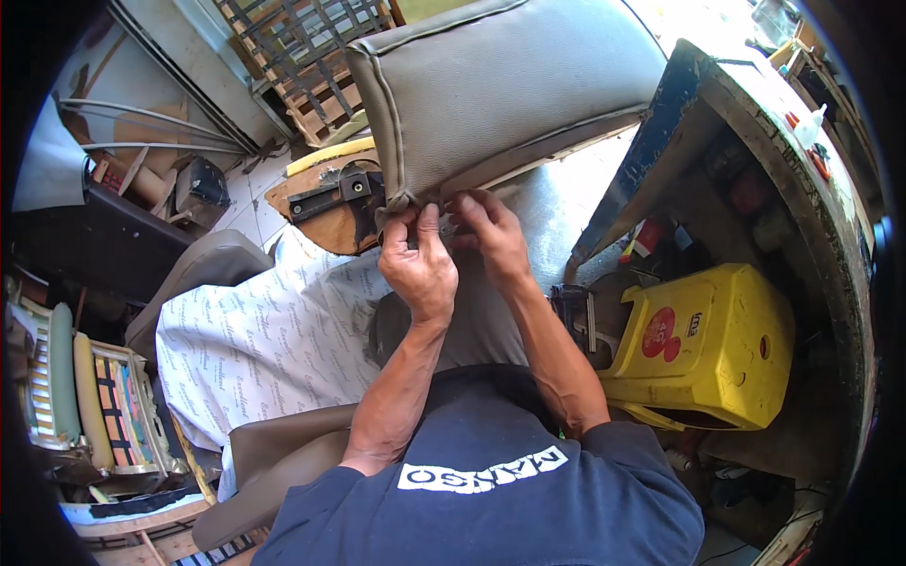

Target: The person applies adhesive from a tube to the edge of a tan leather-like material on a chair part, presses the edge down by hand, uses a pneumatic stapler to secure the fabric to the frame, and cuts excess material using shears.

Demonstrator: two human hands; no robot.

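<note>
A grey-brown leather-look cushion with piped seams stands in front of me, its near left corner pointing toward my body. At that corner my left hand is closed, thumb and fingers pinching the folded cover. Close beside it my right hand has its fingers curled together at the cushion's lower edge; what lies between its fingertips is hidden. Left of the corner, a black staple gun-like tool rests on a wooden board.
White printed backing sheet drapes at my left over brown upholstered pieces. A yellow plastic stool lies at the right under a worn blue-edged table. Webbed wooden frames stand at the back left.
</note>
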